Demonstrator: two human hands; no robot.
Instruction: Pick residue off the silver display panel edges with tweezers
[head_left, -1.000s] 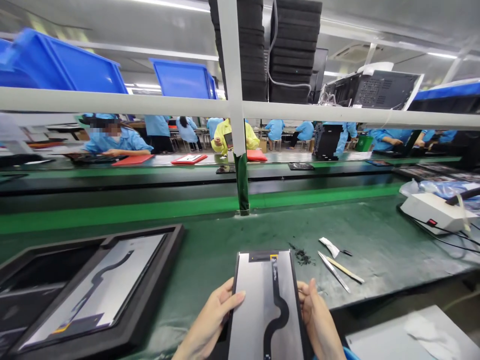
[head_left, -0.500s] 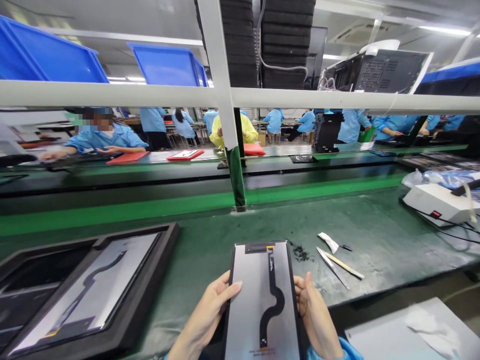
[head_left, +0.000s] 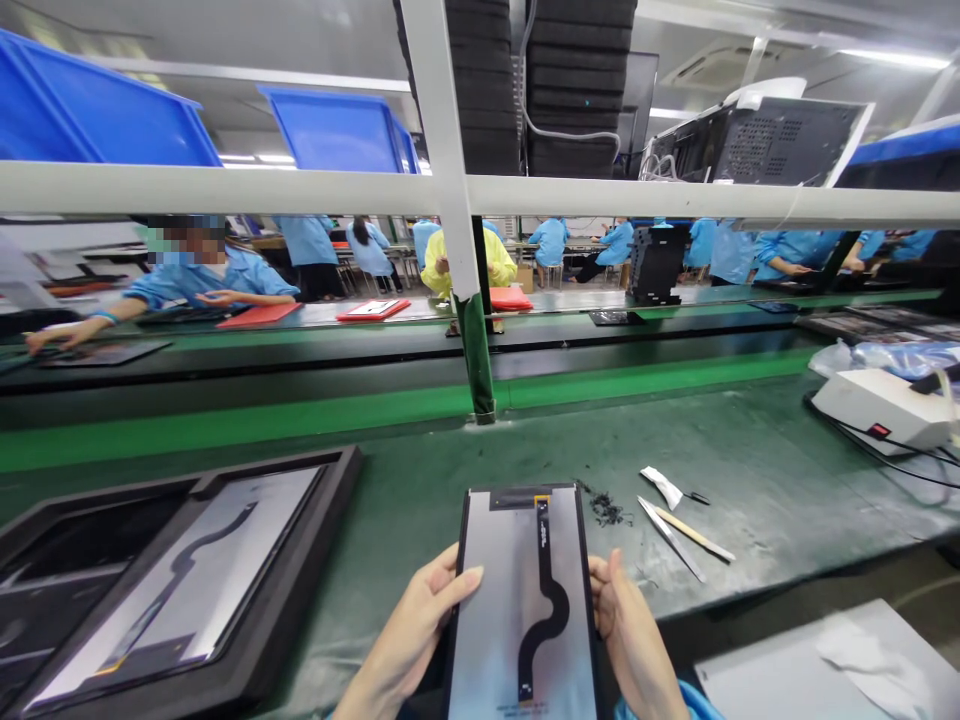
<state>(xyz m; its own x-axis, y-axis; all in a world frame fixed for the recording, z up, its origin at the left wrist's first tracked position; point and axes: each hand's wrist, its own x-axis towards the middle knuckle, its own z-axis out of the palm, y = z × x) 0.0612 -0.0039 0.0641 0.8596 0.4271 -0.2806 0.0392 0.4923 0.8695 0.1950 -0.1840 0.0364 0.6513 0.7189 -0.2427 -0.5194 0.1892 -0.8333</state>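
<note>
Between my hands is a tablet display panel (head_left: pixel 495 590), its silvery back facing me and a black curved flex cable (head_left: pixel 551 570) running down it. My left hand (head_left: pixel 416 625) grips the left edge, thumb lying on the back and fingers underneath. My right hand (head_left: pixel 626 635) holds the right edge with its fingers curled against the side and its thumb pointing up. The panel's lower end runs out of view. To the left, a second display panel (head_left: pixel 217 560) of the same kind lies in a black foam tray (head_left: pixel 300 590).
Right of the panel lie tweezers (head_left: pixel 671 540), a yellowish stick (head_left: pixel 694 533), a white wrapped tool (head_left: pixel 662 488) and black scraps (head_left: pixel 606 508). A white device (head_left: pixel 881 410) with cables stands far right. A green post (head_left: pixel 475 360) rises behind. Across the conveyor, a person (head_left: pixel 202 275) reaches sideways.
My hands and the panel stay almost still, with a slight shift of the whole view. Across the line, the person's arm has extended further left, beside a dark flat panel now visible there.
</note>
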